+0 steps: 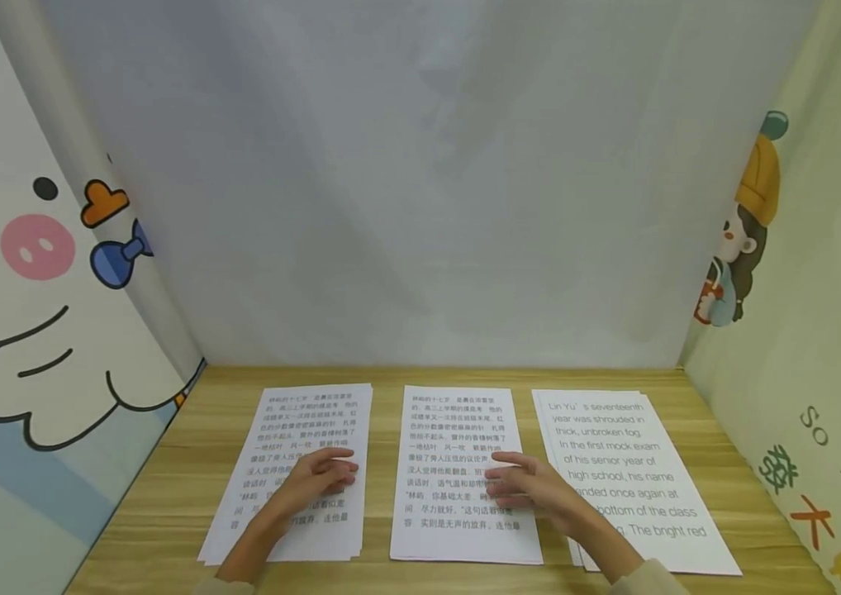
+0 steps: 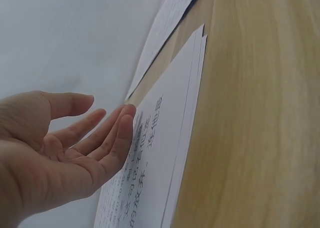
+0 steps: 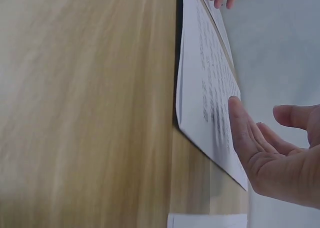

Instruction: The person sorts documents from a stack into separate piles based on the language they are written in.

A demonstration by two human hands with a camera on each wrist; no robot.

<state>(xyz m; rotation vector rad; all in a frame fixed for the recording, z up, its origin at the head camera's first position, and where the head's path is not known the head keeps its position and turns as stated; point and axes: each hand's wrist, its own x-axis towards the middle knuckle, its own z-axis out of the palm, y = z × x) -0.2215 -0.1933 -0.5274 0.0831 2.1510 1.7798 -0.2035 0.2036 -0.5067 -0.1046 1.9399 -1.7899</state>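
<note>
Three groups of printed sheets lie on a wooden table. My left hand [image 1: 309, 487] is over the left paper stack [image 1: 316, 413], which carries Chinese text; its fingers are loosely bent and hold nothing. Over the right part of the middle paper stack [image 1: 458, 421], also in Chinese, is my right hand [image 1: 535, 487], with relaxed fingers and nothing between them. In the left wrist view the left hand [image 2: 75, 148] has its fingertips close to the sheets; contact cannot be told. The right wrist view shows the right hand [image 3: 275, 153] beside the middle paper stack [image 3: 210, 87].
English-printed sheets [image 1: 614, 463] lie on the right, their edges not aligned. The wooden tabletop [image 1: 383, 463] shows between the stacks. A pale back wall [image 1: 428, 207] and side walls with cartoon figures enclose the table.
</note>
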